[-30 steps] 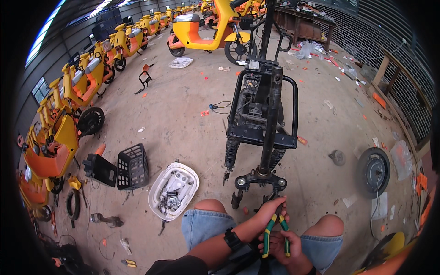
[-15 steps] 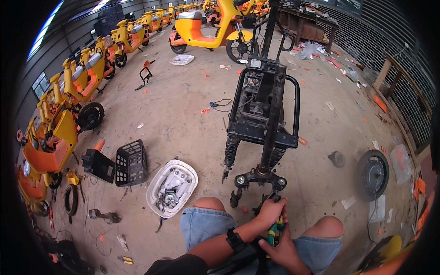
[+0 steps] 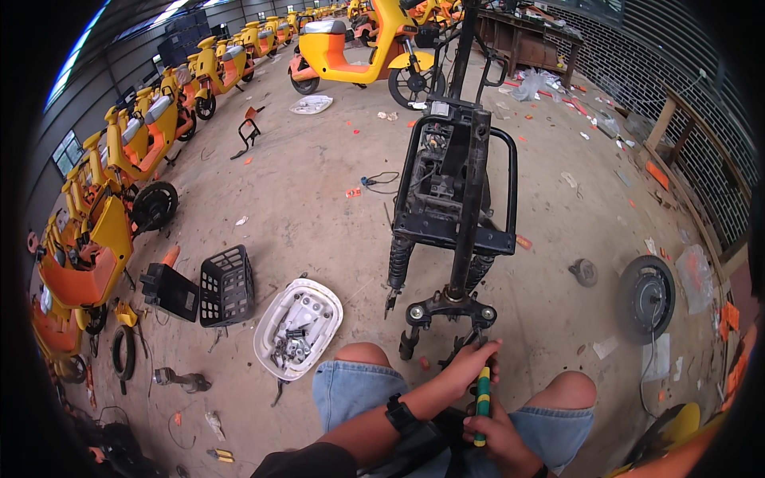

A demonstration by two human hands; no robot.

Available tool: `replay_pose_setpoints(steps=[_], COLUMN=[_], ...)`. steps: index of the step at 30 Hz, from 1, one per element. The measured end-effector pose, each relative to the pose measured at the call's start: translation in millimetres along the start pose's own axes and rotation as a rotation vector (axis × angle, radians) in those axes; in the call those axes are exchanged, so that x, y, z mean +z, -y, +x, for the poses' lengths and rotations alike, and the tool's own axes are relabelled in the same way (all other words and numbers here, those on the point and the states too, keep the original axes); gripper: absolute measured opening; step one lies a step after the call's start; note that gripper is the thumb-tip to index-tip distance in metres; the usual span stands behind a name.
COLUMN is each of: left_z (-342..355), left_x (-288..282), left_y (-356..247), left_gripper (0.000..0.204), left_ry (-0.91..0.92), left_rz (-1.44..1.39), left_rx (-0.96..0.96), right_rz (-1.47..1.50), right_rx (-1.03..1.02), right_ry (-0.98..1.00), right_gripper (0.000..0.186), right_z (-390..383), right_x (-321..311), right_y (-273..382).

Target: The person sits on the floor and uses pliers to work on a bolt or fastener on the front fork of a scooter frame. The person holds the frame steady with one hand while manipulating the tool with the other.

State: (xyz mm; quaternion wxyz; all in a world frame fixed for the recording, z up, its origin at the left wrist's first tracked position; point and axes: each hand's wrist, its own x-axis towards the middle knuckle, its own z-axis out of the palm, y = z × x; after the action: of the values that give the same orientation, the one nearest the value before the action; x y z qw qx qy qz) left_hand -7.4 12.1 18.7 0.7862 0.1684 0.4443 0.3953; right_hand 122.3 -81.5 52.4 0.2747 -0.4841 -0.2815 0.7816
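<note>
A stripped black scooter frame [image 3: 464, 239] stands in front of me, its steering tube rising from a fork clamp [image 3: 451, 311] near my knees. My left hand [image 3: 470, 368], with a black band on the wrist, is closed just below the right end of the clamp. What its fingers hold is hidden. My right hand [image 3: 502, 436] is lower and wrapped around green-and-yellow handled pliers [image 3: 483, 402]. The handles stand nearly upright beside the left hand, and the jaws are hidden behind the fingers.
A white tray [image 3: 269, 323] of metal parts lies left of my knee, beside a black basket [image 3: 227, 287] and a black box [image 3: 170, 291]. A wheel [image 3: 647, 299] lies to the right. Yellow scooters [image 3: 155, 127] line the left side; another yellow scooter [image 3: 343, 56] stands ahead.
The plier handles have turned more upright and now look like a single bar, where two handles showed apart before. My right hand has shifted slightly right with them. The left hand stays by the fork.
</note>
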Motion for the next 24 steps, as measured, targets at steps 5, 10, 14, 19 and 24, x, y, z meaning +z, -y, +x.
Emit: replay_pose_setpoints(steps=[5, 10, 14, 19, 24], left_z=[1, 5, 0, -1, 3], left_x=[-1, -7, -3, -2, -10], left_y=[0, 1, -4, -7, -7], left_gripper=[0.036, 0.034, 0.034, 0.035, 0.040], left_ry=[0.059, 0.046, 0.033, 0.016, 0.026], left_rz=[-0.100, -0.138, -0.063, -0.053, 0.012], left_rx=[-0.034, -0.005, -0.018, -0.025, -0.035], right_rz=[0.228, 0.227, 0.285, 0.405, 0.478], right_rx=[0.041, 0.079, 0.066, 0.069, 0.088], right_ry=[0.036, 0.075, 0.093, 0.121, 0.185], right_gripper=[0.040, 0.034, 0.036, 0.038, 0.040], right_z=[-1, 2, 3, 4, 9], right_x=[1, 7, 4, 3, -1], right_y=[6, 11, 6, 5, 3])
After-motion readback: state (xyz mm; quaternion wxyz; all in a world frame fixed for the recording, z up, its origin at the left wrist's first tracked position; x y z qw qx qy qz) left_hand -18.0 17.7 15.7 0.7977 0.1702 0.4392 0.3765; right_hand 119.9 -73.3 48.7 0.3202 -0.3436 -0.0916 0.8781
